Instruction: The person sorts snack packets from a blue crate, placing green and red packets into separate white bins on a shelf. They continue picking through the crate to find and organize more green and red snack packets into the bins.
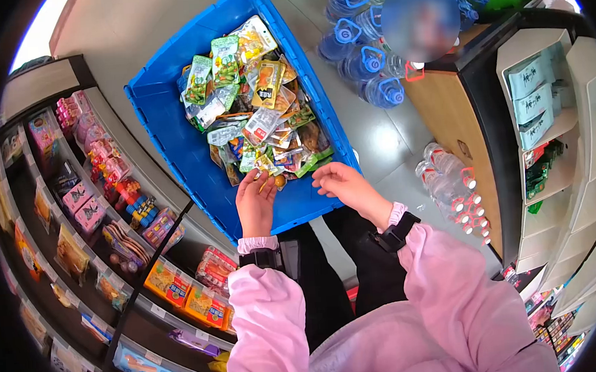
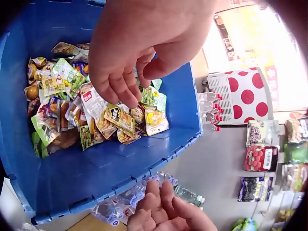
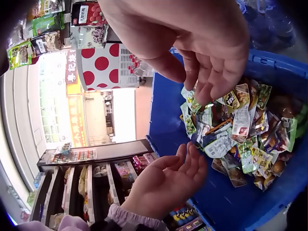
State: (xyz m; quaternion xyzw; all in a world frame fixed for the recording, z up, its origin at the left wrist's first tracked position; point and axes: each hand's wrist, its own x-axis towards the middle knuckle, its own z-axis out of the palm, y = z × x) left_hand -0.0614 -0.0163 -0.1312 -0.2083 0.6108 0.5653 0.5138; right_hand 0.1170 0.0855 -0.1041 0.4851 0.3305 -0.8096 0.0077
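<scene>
A large blue crate (image 1: 173, 153) holds a heap of small snack packets (image 1: 246, 121), green, yellow, white and clear. Over the near end of the heap is my left hand (image 1: 256, 201), its fingers loosely bent and nothing in them. My right hand (image 1: 349, 186) hovers at the crate's near right rim, fingers relaxed, also holding nothing. In the left wrist view a yellow and black packet (image 2: 120, 119) lies just beyond the left fingertips. A white packet with a red label (image 3: 240, 122) lies on the heap in the right wrist view.
Shelves of packaged snacks (image 1: 84, 199) curve along the left. Large water bottles with blue handles (image 1: 365, 59) stand beyond the crate to the right, and smaller red-capped bottles (image 1: 451, 187) stand beside a wooden counter (image 1: 450, 115). Another shelf unit (image 1: 547, 123) rises at far right.
</scene>
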